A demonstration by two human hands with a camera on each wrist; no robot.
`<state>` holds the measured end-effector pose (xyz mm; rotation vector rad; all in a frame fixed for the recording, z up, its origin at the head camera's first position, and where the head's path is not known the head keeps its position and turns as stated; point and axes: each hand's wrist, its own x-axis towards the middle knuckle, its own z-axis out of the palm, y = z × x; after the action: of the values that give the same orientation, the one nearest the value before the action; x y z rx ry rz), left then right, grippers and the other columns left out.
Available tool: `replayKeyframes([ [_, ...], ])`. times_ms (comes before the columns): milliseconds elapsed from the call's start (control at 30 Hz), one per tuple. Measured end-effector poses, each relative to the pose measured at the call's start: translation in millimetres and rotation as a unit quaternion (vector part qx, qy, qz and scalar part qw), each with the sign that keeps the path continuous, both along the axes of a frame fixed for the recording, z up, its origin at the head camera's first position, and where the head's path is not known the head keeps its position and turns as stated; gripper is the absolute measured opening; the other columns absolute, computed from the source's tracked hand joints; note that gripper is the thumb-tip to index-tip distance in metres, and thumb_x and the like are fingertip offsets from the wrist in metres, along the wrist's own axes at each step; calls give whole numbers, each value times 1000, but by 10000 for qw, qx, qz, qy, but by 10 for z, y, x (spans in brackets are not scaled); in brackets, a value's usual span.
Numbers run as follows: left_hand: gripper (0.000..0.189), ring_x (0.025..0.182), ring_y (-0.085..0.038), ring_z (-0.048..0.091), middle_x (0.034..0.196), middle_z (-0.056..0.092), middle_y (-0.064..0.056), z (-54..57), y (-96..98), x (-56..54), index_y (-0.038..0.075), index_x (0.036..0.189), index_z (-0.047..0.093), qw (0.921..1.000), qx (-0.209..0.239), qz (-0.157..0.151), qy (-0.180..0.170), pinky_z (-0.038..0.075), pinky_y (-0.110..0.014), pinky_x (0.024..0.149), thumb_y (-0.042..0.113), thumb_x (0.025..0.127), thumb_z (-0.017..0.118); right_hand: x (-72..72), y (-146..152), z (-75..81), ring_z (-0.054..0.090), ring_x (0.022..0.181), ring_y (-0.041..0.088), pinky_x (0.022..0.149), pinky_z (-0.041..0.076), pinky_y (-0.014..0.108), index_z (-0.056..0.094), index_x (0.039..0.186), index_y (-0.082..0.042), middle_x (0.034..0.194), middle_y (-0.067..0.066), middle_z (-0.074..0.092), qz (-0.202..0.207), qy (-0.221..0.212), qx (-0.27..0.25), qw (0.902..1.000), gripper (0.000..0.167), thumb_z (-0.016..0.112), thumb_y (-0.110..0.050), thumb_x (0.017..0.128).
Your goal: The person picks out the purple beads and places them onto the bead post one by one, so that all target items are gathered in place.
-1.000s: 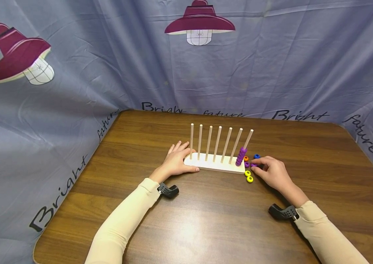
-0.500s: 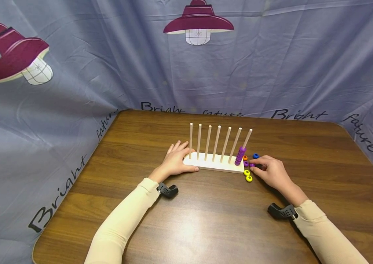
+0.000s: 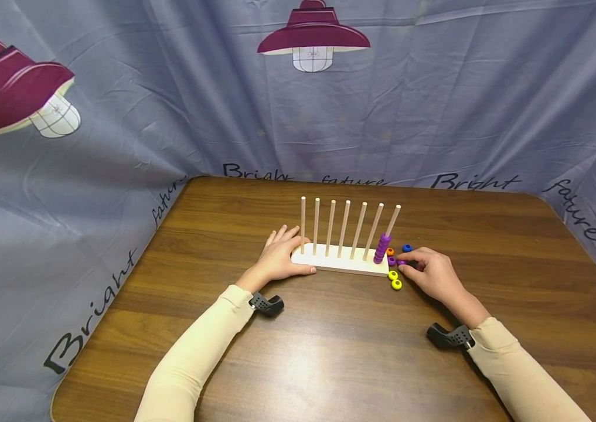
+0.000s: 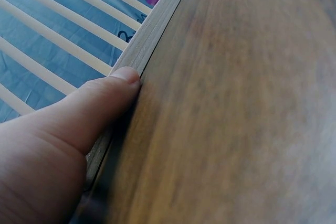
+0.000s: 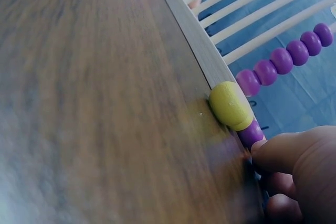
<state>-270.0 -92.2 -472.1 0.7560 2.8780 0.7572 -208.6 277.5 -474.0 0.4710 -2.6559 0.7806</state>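
A pale wooden peg stand [image 3: 337,259] with several upright rods stands on the table. Purple beads [image 3: 382,248] are stacked on its rightmost rod. My left hand [image 3: 278,258] holds the stand's left end, thumb along the front edge and the other fingers behind; the left wrist view shows the thumb [image 4: 113,90] against the edge. At the stand's right end, my right hand [image 3: 433,274] pinches a purple bead [image 3: 402,263] between thumb and forefinger, low at the tabletop. Another purple bead [image 3: 391,261] lies between that bead and the stand.
Two yellow beads [image 3: 396,285] lie near the stand's front right corner. An orange bead [image 3: 390,251] sits beside its right end, and a blue bead [image 3: 407,248] lies behind my right fingers. A grey-blue printed curtain [image 3: 213,105] hangs around the brown wooden table [image 3: 298,363].
The whole head view has shifted slightly. Both hands keep their places, the left on the stand and the right at the purple bead; no bead has visibly moved.
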Motion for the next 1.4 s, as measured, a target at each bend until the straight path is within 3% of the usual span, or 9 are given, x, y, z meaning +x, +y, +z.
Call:
replayKeyframes([
  [1400,71,158,-42,18,165,34,-17,-8,4,-10,21,137,63,10000,10,10,37,9,-60,129,55,78,81,-6,-7,-14,47,63,1,54,40,21,80,101,-7,89,8,72,-119,-152,-63,9998,18,81,-5,83],
])
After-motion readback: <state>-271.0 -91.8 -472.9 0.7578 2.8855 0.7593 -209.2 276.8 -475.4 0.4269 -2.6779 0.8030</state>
